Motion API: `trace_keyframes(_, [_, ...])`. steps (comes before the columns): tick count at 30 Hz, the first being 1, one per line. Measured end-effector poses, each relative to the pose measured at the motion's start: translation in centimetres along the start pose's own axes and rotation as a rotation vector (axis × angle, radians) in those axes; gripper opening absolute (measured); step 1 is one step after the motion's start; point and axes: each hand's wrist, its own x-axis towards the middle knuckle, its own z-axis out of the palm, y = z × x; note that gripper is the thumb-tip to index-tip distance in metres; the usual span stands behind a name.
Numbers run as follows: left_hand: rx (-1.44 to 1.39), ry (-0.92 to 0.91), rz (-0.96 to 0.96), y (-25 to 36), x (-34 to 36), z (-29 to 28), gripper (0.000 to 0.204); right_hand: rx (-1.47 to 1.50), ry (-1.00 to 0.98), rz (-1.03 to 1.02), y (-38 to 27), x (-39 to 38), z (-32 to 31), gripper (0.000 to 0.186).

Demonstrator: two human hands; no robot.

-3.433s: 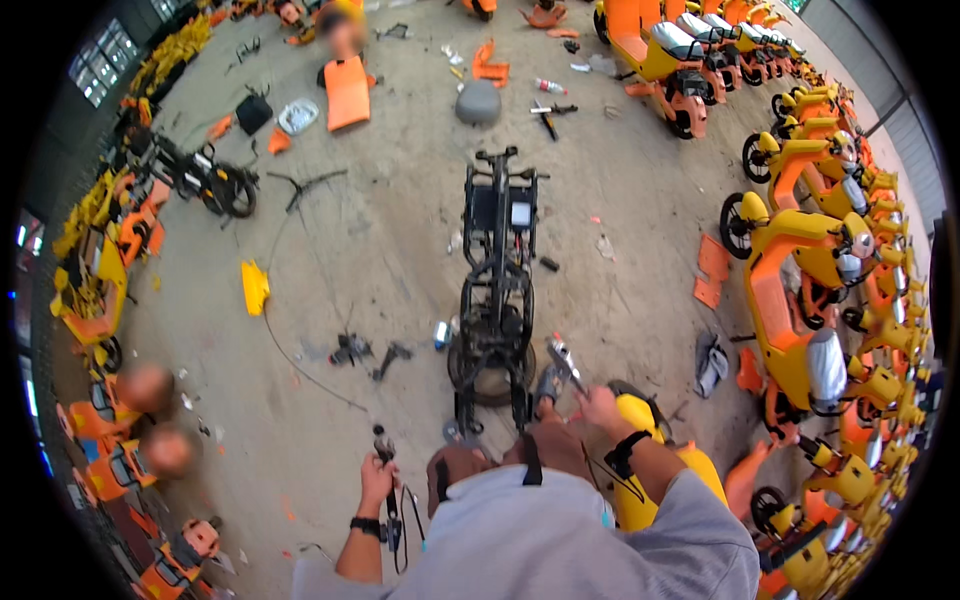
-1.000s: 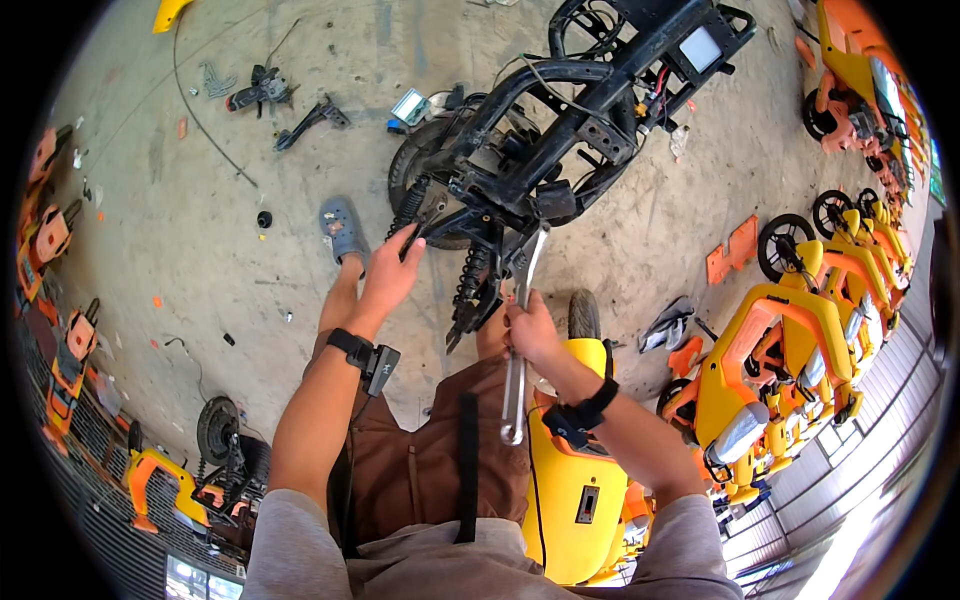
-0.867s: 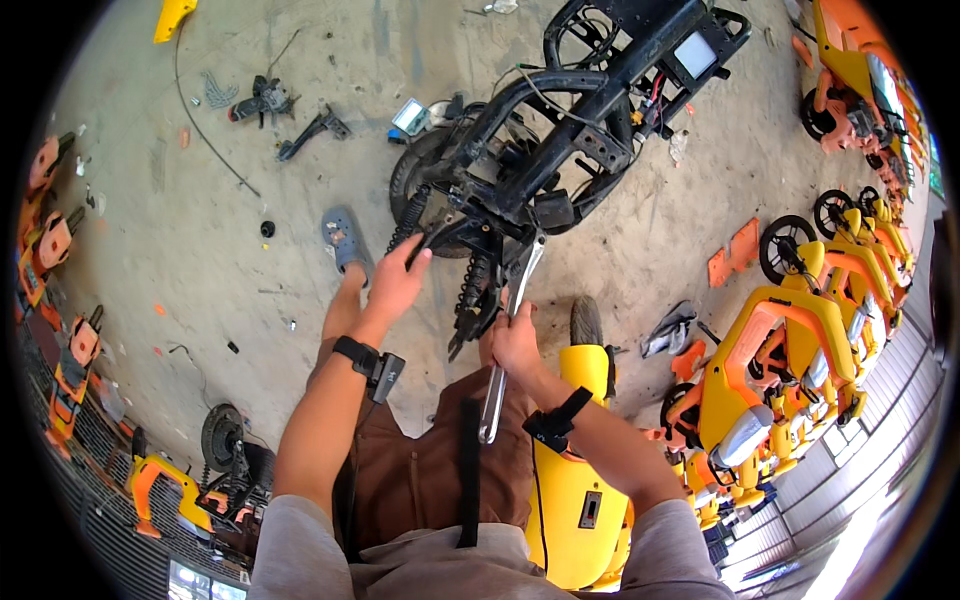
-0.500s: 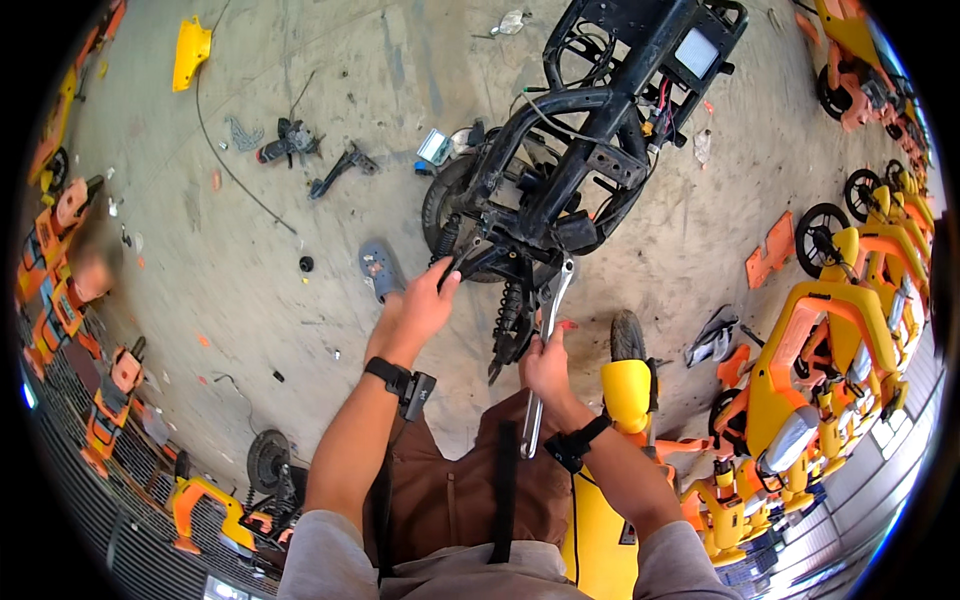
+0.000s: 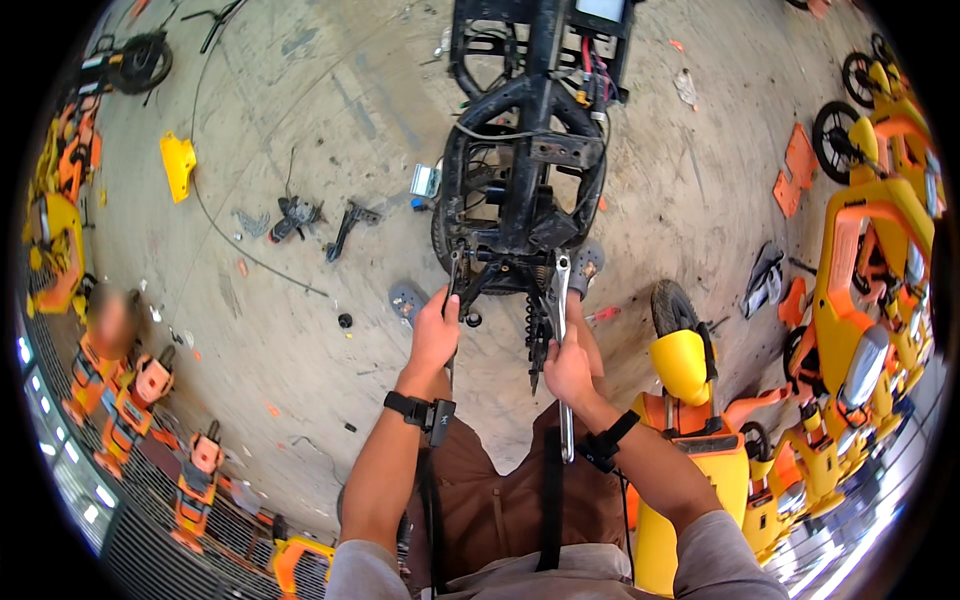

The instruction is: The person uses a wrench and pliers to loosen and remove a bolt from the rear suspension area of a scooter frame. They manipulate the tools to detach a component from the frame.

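My right hand (image 5: 568,370) is closed round a long silver wrench (image 5: 567,432). The wrench's upper end (image 5: 562,262) sits against the right side of the black scooter frame (image 5: 535,190), near the rear axle area. My left hand (image 5: 434,332) grips a slim dark wrench (image 5: 457,272), whose head meets the left side of the same frame. Its exact fit on the fastener is too small to make out. A black coil-spring shock absorber (image 5: 533,335) hangs beside my right hand. The wheel (image 5: 440,235) is partly hidden behind the frame.
Loose metal parts (image 5: 295,216), a black bracket (image 5: 350,228) and a yellow panel (image 5: 178,166) lie on the concrete floor at left. A yellow scooter (image 5: 690,470) stands close to my right arm. More yellow and orange scooters (image 5: 850,290) line the right side.
My view has turned, so the black frame now appears more upright and further left. Both hands keep hold of their wrenches, held nearly parallel at either side of the frame.
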Motion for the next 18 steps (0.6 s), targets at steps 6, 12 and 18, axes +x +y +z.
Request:
trace_keyframes(6, [0.248, -0.285, 0.042, 1.8, 2.6, -3.3, 0.025, 0.033, 0.037, -0.064, -0.2, -0.2, 0.4, 0.029])
trace_keyframes(12, [0.275, -0.545, -0.34, 7.0, 5.7, -3.5, 0.023, 0.05, 0.043, -0.043, 0.3, -0.1, 0.5, 0.031])
trace_keyframes(18, [-0.121, -0.409, -0.461, 8.3, 2.9, -2.7, 0.022, 0.044, 0.027, -0.01, 0.5, 0.2, 0.4, 0.035])
